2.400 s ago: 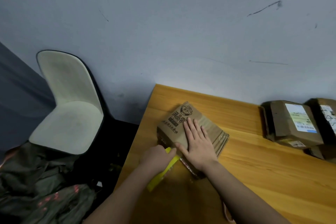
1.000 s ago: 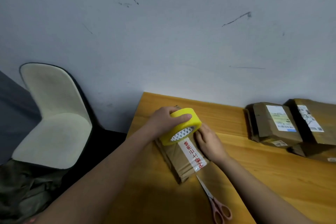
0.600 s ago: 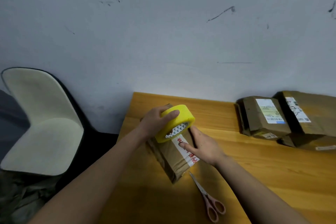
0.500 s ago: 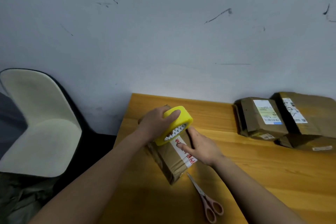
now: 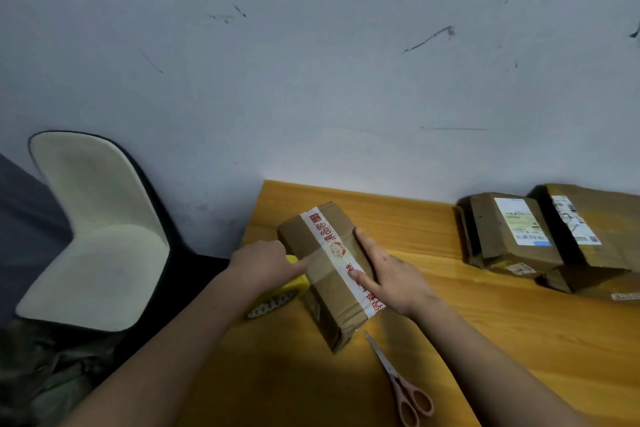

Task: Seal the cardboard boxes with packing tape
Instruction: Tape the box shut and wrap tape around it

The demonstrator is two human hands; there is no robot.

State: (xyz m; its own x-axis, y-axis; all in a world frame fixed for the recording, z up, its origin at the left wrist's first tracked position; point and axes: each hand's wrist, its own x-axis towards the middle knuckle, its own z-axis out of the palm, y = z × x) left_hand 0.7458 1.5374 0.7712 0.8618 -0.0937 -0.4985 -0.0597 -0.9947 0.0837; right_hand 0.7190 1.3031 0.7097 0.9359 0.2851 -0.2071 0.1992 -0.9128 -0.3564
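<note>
1. Nearest, pink-handled scissors (image 5: 401, 388) lie on the desk (image 5: 519, 340), lower centre.
2. Mid-frame, the left hand (image 5: 263, 262) grips the yellow tape roll (image 5: 277, 291), forefinger pressing the cardboard box (image 5: 329, 274); the right hand (image 5: 391, 276) rests flat-fingered on it.
3. Farther right, labelled parcels (image 5: 509, 232) sit against the wall.

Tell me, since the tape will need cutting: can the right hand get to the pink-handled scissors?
Probably yes. The pink-handled scissors lie uncovered on the wooden table, just nearside of the brown cardboard box; the right hand need only let go of it.
</note>
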